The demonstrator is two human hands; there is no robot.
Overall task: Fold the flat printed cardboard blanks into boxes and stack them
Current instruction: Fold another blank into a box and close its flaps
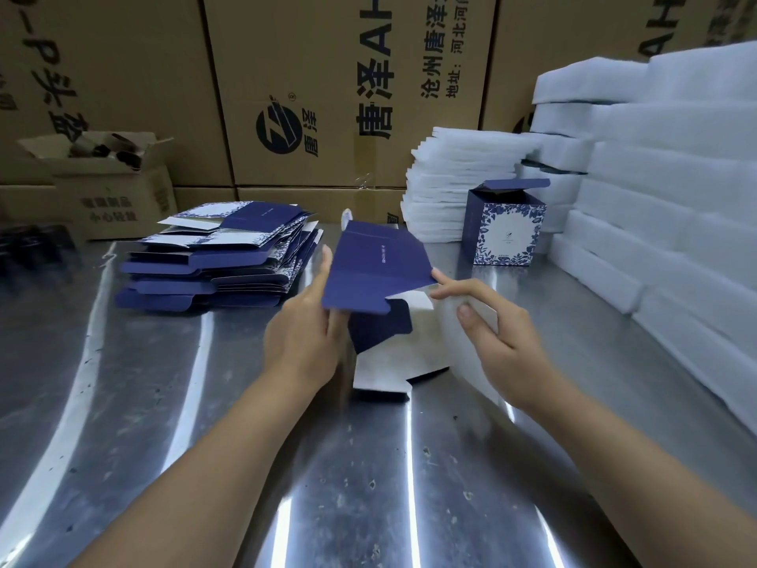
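The blank [377, 276] is held above the surface [164, 403], just right of the flat-blank stack [217, 256], which keeps supply within reach. The left hand [307, 334] fingers clamp its left edge as an anchor. The right hand [491, 325] fingers pinch the white flap, apparently to fold it square.

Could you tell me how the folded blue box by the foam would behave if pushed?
Probably light: the folded box is thin card with its top open. It would likely slide on the shiny metal table rather than tip, being about as wide as tall.
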